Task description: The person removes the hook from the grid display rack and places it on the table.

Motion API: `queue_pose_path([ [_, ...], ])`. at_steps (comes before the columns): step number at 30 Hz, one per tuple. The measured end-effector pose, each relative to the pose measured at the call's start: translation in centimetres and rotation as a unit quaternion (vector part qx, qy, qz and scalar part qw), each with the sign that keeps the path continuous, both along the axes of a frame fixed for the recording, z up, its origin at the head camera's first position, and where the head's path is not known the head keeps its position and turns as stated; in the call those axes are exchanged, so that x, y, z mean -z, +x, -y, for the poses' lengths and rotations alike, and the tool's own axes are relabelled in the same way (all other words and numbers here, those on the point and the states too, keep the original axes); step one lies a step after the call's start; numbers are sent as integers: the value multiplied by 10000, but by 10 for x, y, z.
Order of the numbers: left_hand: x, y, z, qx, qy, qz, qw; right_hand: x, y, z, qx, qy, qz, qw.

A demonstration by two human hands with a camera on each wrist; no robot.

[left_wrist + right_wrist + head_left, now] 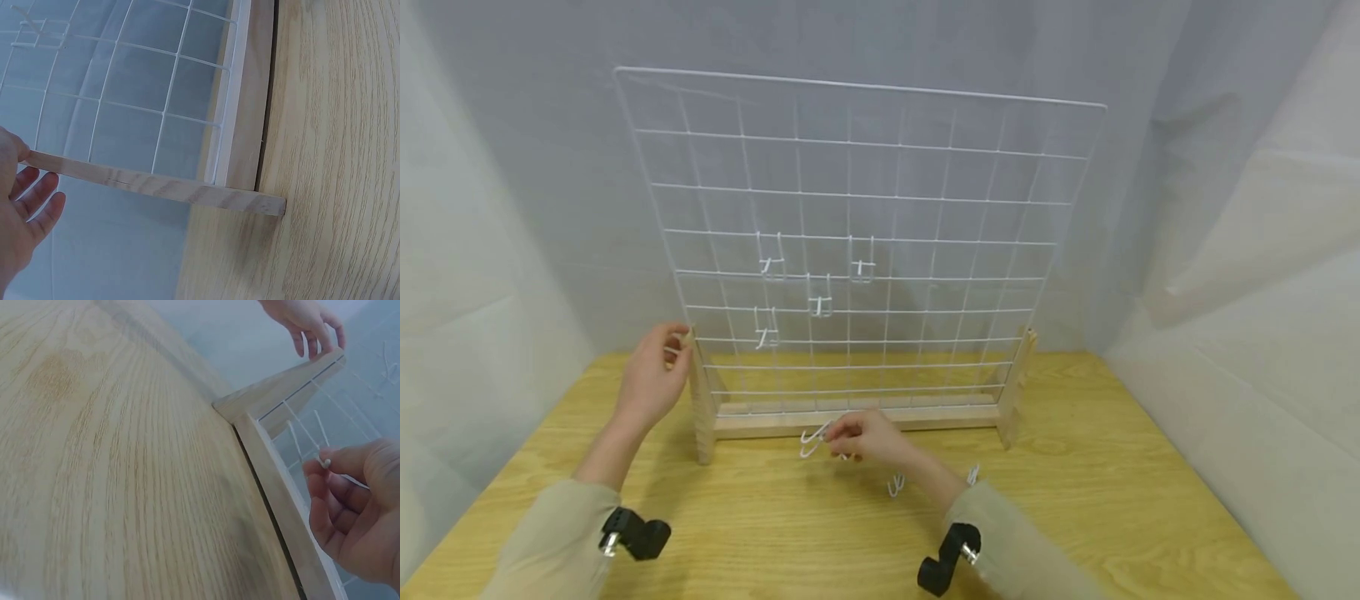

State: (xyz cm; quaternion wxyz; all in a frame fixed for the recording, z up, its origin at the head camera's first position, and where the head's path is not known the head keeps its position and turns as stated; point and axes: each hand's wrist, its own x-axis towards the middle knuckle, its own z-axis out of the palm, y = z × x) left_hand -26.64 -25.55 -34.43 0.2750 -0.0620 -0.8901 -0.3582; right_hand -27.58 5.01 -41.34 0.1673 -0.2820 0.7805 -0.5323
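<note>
A white wire grid stands upright in a wooden stand. My left hand holds the top of the stand's left upright between thumb and fingers. Low before the grid, my right hand pinches a white wire hook. Thumb and forefinger grip its small end in the right wrist view, while its two prongs point away from the hand. More white hooks hang on the grid's left half, among them an upper left hook and a lower left one.
Two loose white hooks lie on the wood-grain table: one hook below the right wrist, another hook partly behind the right forearm. Pale curtains surround the table. The stand's right upright stands behind the right arm.
</note>
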Motion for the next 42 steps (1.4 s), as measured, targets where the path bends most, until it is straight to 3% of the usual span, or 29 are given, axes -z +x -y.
queue_pose_path([
  [25, 2, -2, 0, 62, -15, -17, 10000, 33, 11, 29, 668, 317, 657, 9951],
  [42, -1, -1, 1, 42, -41, 77, 10000, 40, 9, 35, 847, 367, 470, 9946],
])
